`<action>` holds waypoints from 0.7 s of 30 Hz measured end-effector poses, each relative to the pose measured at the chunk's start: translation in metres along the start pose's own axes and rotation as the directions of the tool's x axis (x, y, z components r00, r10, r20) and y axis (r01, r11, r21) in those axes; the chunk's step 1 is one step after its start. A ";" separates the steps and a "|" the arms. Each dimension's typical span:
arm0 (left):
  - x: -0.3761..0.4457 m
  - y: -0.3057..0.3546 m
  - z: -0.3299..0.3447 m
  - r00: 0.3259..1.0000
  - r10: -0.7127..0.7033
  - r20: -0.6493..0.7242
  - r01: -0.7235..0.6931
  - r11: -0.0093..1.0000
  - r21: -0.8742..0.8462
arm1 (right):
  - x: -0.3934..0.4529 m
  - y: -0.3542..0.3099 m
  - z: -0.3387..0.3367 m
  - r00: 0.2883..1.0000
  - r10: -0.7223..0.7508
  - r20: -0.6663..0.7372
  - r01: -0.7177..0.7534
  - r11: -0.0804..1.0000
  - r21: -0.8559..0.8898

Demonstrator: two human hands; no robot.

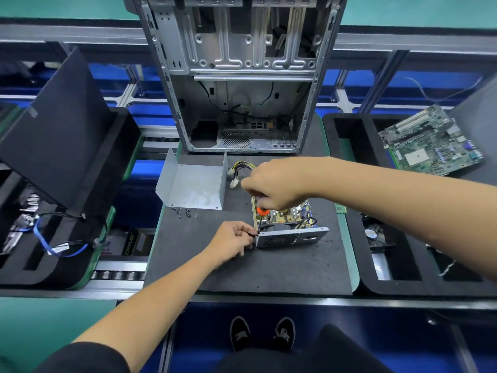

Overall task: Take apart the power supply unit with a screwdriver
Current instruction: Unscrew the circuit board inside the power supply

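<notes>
The power supply unit point(291, 236) lies opened on the dark mat point(242, 267), its circuit board and perforated grey end plate showing. My right hand point(274, 184) grips the orange-collared screwdriver point(260, 220) from above; its shaft points down at the plate's left corner. My left hand point(232, 242) pinches the tip area of the screwdriver at that corner. The removed grey metal cover point(193, 184) stands to the left on the mat. Several small black screws point(184, 212) lie in front of it. The yellow and black cable bundle point(239, 170) trails behind the unit.
An empty computer case point(239, 76) stands upright at the mat's far edge. A black foam tray point(349, 211) with a motherboard point(433, 141) and a fan point(372, 235) is on the right. Another foam tray point(126, 135) with a black panel point(59, 130) and blue cables point(43, 238) is on the left.
</notes>
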State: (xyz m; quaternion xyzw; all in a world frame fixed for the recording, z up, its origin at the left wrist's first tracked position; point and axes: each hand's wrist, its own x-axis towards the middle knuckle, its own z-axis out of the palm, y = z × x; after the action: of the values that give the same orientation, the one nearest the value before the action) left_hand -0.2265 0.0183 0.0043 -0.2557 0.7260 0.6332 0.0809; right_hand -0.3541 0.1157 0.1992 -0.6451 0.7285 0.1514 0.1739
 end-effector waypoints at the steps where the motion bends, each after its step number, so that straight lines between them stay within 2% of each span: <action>1: 0.000 -0.001 -0.002 1.000 -0.002 0.008 0.002 1.000 -0.024 | 0.000 0.000 0.000 0.999 0.035 0.008 -0.035 0.999 -0.021; 5: 0.003 -0.002 -0.010 0.997 -0.015 0.071 0.022 0.994 -0.104 | 0.002 0.002 -0.001 0.998 0.061 0.005 -0.061 0.998 0.004; 8: 0.005 -0.003 -0.011 0.995 -0.023 0.099 0.037 0.990 -0.139 | 0.002 0.002 -0.002 1.000 -0.004 0.008 0.003 1.000 0.016; 11: 0.006 -0.003 -0.012 0.992 -0.028 0.125 0.048 0.987 -0.155 | 0.002 0.005 -0.007 0.997 -0.079 0.013 0.077 0.990 0.115; 15: 0.007 0.001 -0.015 0.983 -0.047 0.177 0.078 0.982 -0.172 | 0.001 0.005 -0.009 0.994 -0.109 0.032 0.101 0.975 0.196; 18: 0.007 0.004 -0.017 0.973 -0.060 0.224 0.102 0.978 -0.181 | 0.003 0.003 -0.006 0.996 -0.063 0.058 0.053 0.985 0.164; 21: 0.008 0.007 -0.019 0.967 -0.065 0.248 0.116 0.973 -0.198 | 0.007 0.003 -0.006 0.993 0.087 0.085 -0.091 0.994 0.054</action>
State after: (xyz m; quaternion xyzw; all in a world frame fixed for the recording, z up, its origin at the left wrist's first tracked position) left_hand -0.2327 -0.0017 0.0102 -0.2175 0.6273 0.7284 0.1694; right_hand -0.3581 0.1076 0.2015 -0.5998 0.7528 0.1646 0.2156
